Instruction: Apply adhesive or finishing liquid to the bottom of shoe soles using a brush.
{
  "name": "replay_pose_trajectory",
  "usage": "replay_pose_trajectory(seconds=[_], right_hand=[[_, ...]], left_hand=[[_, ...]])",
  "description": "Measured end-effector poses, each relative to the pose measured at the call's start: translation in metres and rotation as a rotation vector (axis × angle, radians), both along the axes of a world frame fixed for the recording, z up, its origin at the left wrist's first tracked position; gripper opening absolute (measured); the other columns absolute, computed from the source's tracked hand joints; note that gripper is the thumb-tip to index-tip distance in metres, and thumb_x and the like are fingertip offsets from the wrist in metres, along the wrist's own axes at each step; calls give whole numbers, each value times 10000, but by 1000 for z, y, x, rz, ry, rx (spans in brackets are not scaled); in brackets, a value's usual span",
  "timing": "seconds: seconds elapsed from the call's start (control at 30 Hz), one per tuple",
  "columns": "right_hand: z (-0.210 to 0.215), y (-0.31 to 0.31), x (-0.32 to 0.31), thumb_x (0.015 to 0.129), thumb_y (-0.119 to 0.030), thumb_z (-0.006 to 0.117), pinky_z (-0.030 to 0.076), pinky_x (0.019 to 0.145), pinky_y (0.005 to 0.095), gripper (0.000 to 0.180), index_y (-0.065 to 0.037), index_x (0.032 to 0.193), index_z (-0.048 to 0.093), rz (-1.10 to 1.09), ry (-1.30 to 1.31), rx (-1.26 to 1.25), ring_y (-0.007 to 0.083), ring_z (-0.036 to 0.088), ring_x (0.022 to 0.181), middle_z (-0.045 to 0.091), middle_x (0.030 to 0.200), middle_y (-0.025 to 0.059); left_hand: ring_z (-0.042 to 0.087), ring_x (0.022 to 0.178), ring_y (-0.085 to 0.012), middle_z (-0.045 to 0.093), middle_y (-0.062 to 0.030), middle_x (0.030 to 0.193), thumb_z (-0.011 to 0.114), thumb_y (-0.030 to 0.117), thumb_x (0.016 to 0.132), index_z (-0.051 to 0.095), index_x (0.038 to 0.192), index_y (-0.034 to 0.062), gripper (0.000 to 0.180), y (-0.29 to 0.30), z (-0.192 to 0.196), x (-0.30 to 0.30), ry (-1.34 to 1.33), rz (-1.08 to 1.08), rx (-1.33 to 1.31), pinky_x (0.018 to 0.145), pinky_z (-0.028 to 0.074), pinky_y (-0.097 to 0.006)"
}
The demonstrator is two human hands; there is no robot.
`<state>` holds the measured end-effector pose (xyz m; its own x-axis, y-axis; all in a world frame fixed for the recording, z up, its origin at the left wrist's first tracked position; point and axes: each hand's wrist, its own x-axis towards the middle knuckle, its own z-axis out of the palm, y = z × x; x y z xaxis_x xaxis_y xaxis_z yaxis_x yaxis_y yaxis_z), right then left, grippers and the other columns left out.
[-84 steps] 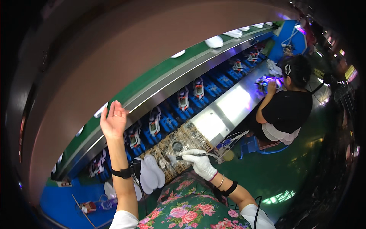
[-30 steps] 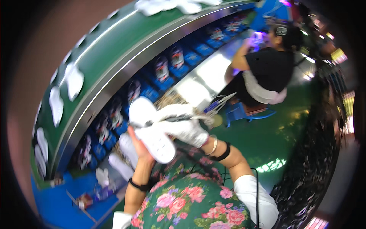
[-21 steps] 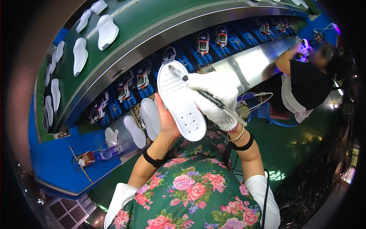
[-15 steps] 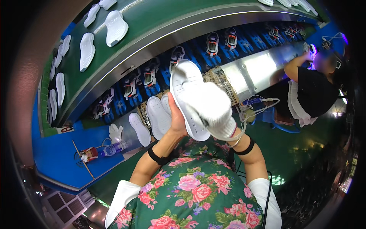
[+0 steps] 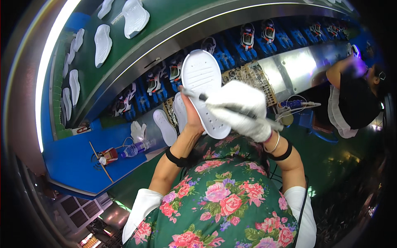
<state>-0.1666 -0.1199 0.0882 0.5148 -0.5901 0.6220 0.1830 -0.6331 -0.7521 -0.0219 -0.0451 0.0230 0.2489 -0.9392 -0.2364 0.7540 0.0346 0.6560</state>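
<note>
My bare left hand grips a white shoe sole by its left edge, holding it up in front of me. The sole's ribbed, hole-dotted face is turned toward me. A white glove covers my right hand, which is closed around a thin brush with a dark band near its head. The brush head, blurred by motion, crosses the left edge of the sole near its middle. Behind my left hand, another white sole lies on the metal ledge, with more partly hidden beside it.
Shoe uppers stand on blue holders along the line ahead. White soles rest on the green belt above. A blue table at left bears a bottle, a stick and a spare glove. A co-worker sits at right.
My gloved right hand and the brush have moved from the sole's upper part down toward its left edge. The sole now faces me more squarely. The whole view has shifted a little.
</note>
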Motion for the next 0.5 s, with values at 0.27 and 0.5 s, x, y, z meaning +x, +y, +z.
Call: replay_pose_trajectory(seconds=[0.27,0.5], right_hand=[[-20,15,5,743,-51,775,563,740,353,248,-59,990,758,-17,-23,-320,268,713,847,746,973,120],[-14,9,-17,773,-95,759,567,768,371,264,-70,1035,747,-57,61,-231,300,698,858,741,1001,95]], left_hand=[[669,1010,-285,661,-165,1146,239,840,892,466,1393,50,963,0,-1,9,235,-169,-211,905,554,-413],[658,919,-259,657,-187,1065,225,830,904,459,1389,66,934,-5,20,-5,110,114,62,815,554,-373]])
